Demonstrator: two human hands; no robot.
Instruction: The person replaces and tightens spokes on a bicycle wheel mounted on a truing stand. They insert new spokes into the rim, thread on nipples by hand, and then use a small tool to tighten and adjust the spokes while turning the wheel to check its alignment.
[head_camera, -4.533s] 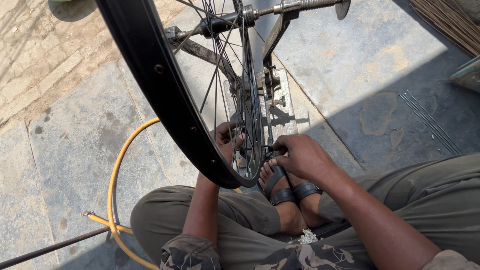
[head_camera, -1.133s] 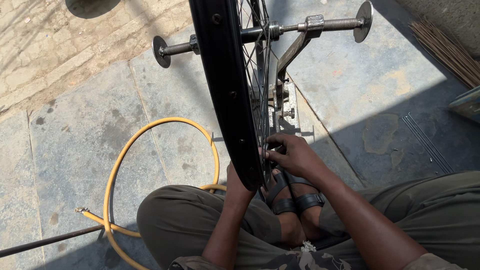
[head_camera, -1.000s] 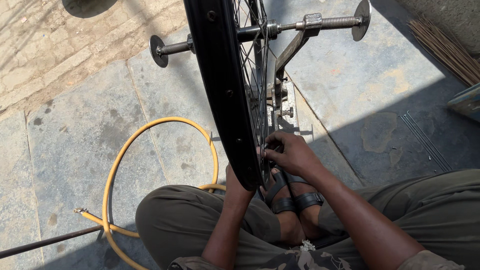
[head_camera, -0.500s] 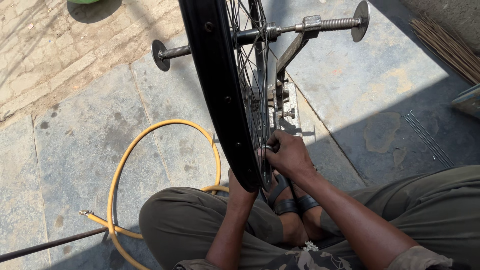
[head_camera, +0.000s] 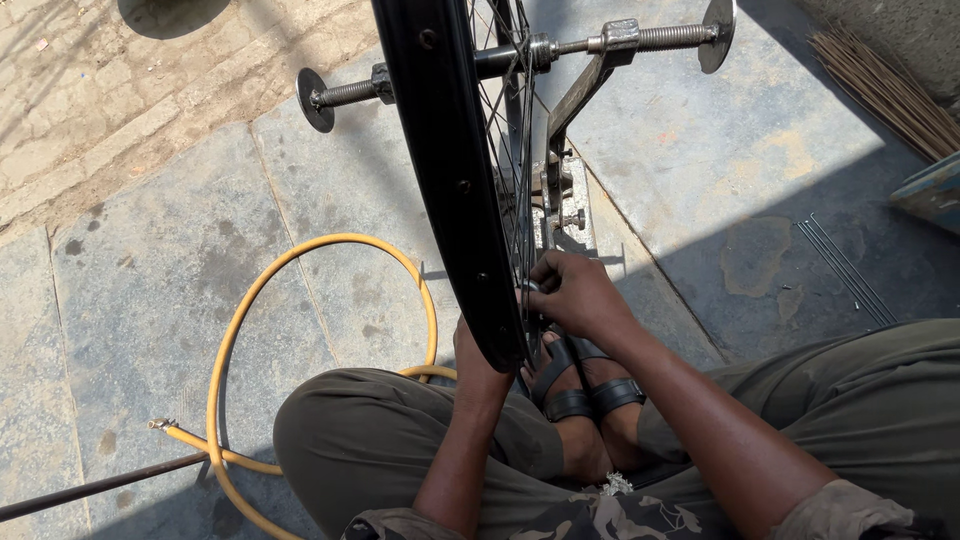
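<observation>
Stone floor, grey slabs, half in shade. On it a bicycle wheel stands upright, black rim edge-on to the camera, its axle carried in a metal stand with threaded rods out to both sides. A yellow hose loops on the floor to the left of the wheel; a few loose spokes lie well apart to the right.

Person seated cross-legged, olive trousers, one sandalled foot tucked just under the rim's lowest point.

Right hand: on the right face of the wheel, at the low part of the rim. Fingers curled tight, tips pinched together on a small metal piece among the spokes; what it is cannot be told.

Left hand: on the left face, directly opposite. Mostly hidden behind the rim; touches the rim, but whether its fingers are closed or spread cannot be told.
</observation>
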